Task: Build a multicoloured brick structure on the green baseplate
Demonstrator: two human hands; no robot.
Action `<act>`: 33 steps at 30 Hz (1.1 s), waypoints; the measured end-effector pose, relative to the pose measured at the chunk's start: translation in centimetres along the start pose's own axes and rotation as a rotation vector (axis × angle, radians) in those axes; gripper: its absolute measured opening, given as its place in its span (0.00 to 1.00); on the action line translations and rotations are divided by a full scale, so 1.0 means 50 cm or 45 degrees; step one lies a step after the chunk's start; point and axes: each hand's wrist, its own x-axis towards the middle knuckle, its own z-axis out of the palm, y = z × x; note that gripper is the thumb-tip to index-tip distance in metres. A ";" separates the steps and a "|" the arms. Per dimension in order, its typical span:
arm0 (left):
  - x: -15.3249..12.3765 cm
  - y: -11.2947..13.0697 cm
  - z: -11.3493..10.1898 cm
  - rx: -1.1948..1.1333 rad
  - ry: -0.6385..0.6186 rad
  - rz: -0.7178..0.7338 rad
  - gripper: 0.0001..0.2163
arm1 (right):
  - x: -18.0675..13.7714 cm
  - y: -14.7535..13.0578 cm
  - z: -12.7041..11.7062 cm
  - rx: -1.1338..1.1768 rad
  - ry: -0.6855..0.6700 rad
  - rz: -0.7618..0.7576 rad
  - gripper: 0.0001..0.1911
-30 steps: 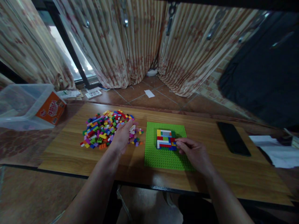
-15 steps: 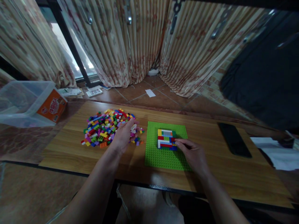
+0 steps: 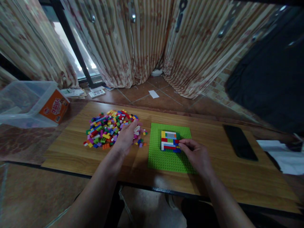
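My right hand pinches a small red brick at the right side of a low block of toy bricks. That block has white, red, yellow, blue and grey rows and sits on a green baseplate. Whether the red brick is fully pressed down I cannot tell. Over the right part of a loose brick pile, my left hand is cupped around a few bricks, among them a white brick and purple ones. Its fingers are partly hidden behind the thumb and palm.
The wooden table carries a black phone on the right. White papers lie beyond its right end. A clear plastic bin with an orange label stands past the left end. Curtains hang behind.
The view has shifted very slightly. Both hands keep their places, the right at the red brick and the left over the pile.
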 end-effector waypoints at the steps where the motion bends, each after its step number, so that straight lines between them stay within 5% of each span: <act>1: 0.000 0.000 0.000 0.004 0.003 0.000 0.18 | 0.001 0.001 0.001 0.009 -0.001 0.001 0.12; 33: -0.009 -0.010 0.009 0.028 0.018 -0.042 0.20 | 0.021 -0.010 -0.008 -0.058 -0.123 0.059 0.11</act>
